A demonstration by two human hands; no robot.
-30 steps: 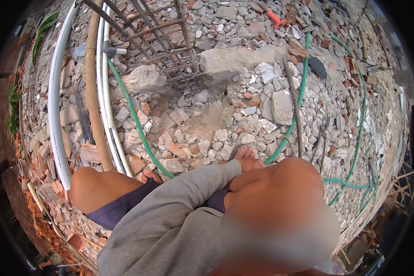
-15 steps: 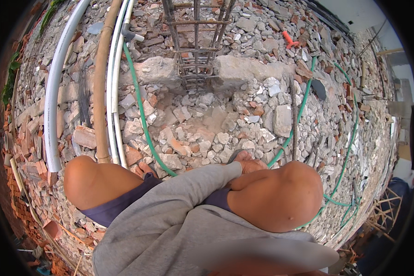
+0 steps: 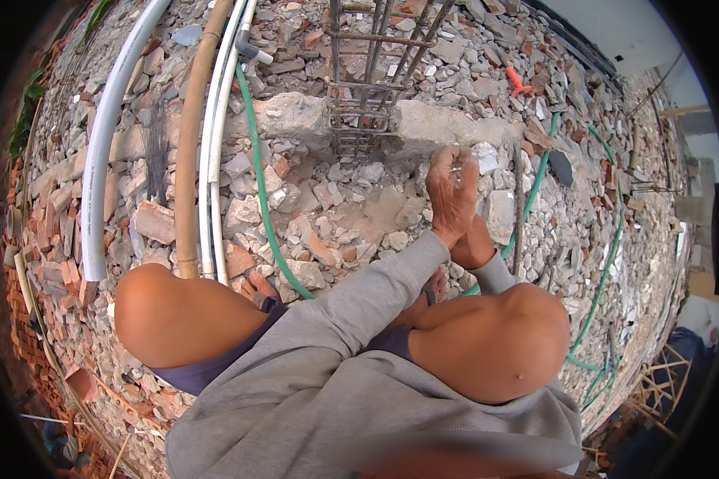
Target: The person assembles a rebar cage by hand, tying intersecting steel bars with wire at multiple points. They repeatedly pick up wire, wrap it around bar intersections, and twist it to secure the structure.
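My left hand (image 3: 453,199) is raised in front of my right knee, over the rubble. Its fingers are curled, with a small pale thing (image 3: 456,169) between them, too small to name. Behind it comes my right hand (image 3: 474,244), crossing close to the left wrist; its fingers are mostly hidden. Beyond the hands, a broken concrete beam (image 3: 447,126) runs across the ground. An upright cage of rusty reinforcing bars (image 3: 363,104) stands in a gap in that beam.
On the left lie a grey plastic pipe (image 3: 97,176), a bamboo pole (image 3: 190,152) and thin white pipes (image 3: 214,160). A green hose (image 3: 262,184) loops through the broken bricks and stones (image 3: 311,247). An orange-red piece (image 3: 518,82) lies at the far right. My bent knees (image 3: 176,315) frame the near side.
My left hand has risen from beside my right foot to above the rubble. My right hand and sleeve have come into view. The whole view has shifted slightly.
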